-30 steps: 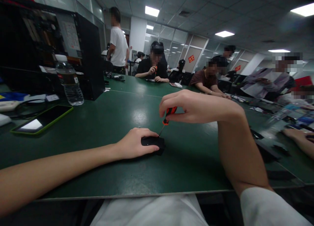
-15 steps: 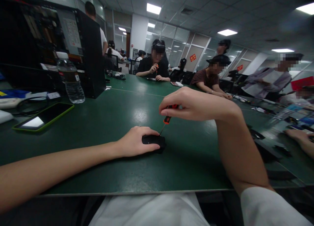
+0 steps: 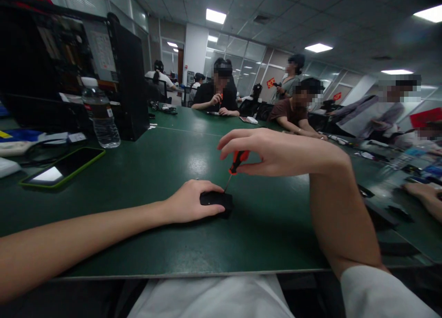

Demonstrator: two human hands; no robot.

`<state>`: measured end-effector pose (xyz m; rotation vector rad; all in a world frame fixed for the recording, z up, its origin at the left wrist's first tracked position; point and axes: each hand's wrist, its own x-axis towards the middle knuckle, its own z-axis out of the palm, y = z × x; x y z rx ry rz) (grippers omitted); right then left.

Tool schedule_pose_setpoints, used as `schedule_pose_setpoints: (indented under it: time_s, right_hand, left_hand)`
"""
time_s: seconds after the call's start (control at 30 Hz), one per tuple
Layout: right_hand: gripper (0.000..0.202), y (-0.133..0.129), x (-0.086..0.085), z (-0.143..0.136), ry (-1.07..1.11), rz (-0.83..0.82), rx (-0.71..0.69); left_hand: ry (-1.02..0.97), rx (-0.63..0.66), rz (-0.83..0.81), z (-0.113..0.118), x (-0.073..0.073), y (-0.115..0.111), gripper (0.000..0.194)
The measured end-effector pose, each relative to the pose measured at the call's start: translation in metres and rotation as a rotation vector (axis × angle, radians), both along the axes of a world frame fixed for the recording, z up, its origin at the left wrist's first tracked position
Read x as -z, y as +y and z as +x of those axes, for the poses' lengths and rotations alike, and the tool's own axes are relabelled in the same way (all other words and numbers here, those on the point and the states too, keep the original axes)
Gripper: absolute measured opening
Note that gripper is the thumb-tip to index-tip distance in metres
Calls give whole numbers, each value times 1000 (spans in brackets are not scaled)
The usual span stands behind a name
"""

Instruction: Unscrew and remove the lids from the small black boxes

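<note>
My left hand (image 3: 193, 200) is closed around a small black boxy device (image 3: 217, 200) on the green table, thumb on the near side and fingers on the far side. A screwdriver (image 3: 238, 161) with a red and black handle tilts above it, its thin shaft running down to the device's far edge. The exact spot where the tip meets the device is too small to tell. My right hand (image 3: 253, 152) grips the handle from above and to the right, wrist bent, with the thumb below and the fingers reaching over it.
A green-edged phone (image 3: 64, 167), a water bottle (image 3: 100, 115) and an open computer case (image 3: 127, 78) occupy the table's left side. Across the table (image 3: 165, 249) sits a person in black (image 3: 217, 90). Another person's hand (image 3: 421, 191) rests at the right.
My right hand's fingers have loosened and lifted around the screwdriver handle, showing more of it. The left hand and black device stay put. People in the background have shifted.
</note>
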<state>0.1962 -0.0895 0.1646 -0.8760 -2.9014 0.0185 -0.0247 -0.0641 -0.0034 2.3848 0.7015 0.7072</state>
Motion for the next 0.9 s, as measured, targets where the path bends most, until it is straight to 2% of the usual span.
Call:
schedule_pose_setpoints:
  time_s: [0.13, 0.3, 0.4, 0.6, 0.8, 0.9]
  right_hand:
    - [20, 3, 2, 0, 18, 15, 49]
    - [26, 3, 1, 1, 44, -6, -67]
    - [19, 4, 3, -1, 43, 16, -22]
    - [22, 8, 7, -9, 21, 57, 5]
    - [14, 13, 12, -19, 138, 27, -150]
    - [14, 12, 12, -20, 144, 8, -176]
  left_hand:
    - [5, 15, 5, -1, 1, 1, 44]
    - [16, 10, -4, -1, -1, 2, 43]
    - [21, 9, -9, -1, -2, 2, 42]
    - [-5, 18, 2, -2, 0, 1, 41]
    - [-148, 2, -7, 2, -5, -4, 31]
    - [-214, -20, -28, 8, -12, -7, 27]
